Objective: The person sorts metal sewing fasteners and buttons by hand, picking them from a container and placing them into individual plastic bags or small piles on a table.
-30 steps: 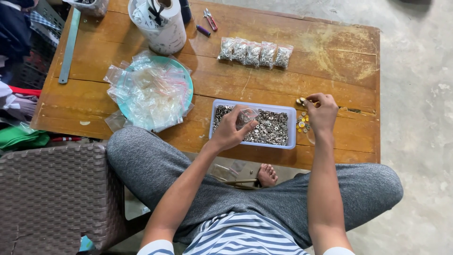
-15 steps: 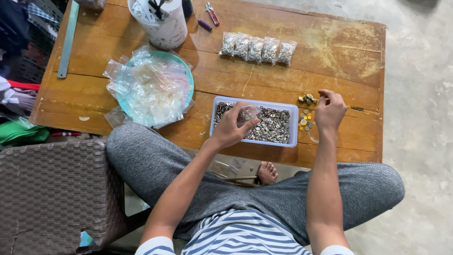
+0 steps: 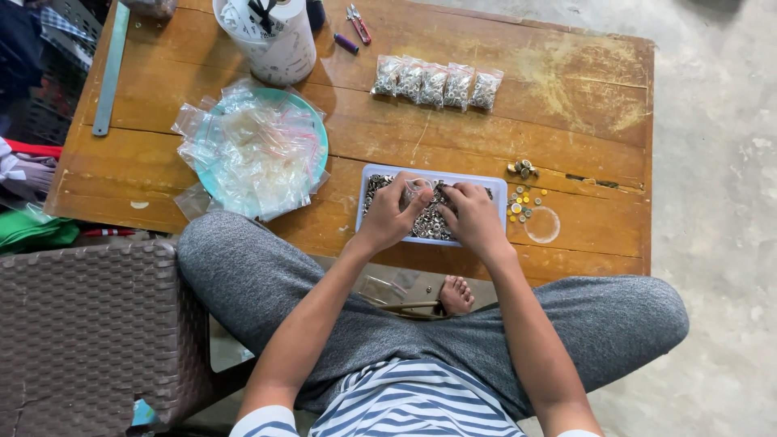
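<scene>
Wooden table (image 3: 566, 73), seen from above, with the seated person at 6 o'clock. At far left, 9 o'clock, a metal ruler (image 3: 111, 69) lies along the table edge. Next, a teal plate (image 3: 317, 129) carries a loose heap of clear zip bags (image 3: 255, 150), kept within reach of the left arm. At 12 o'clock stands a white cup (image 3: 279, 40) of tools, with small pliers (image 3: 358, 23) just beside it. Right of the cup, five filled bags (image 3: 437, 83) sit in a row, set well apart from the working area. At centre, a shallow pale tray (image 3: 498, 188) holds many small metal rings (image 3: 429, 225). The left hand (image 3: 388, 214) pinches a small clear bag (image 3: 417, 193) over the tray, presumably so that dropped pieces fall back in. The right hand (image 3: 473, 218) meets it, fingers narrowed at the bag's mouth; whether they grip a ring cannot be told. At 3 o'clock of the tray lie loose yellow and grey fasteners (image 3: 522, 206) and a clear round lid (image 3: 542, 225). Both hands cover the tray's middle, hiding much of its contents.
</scene>
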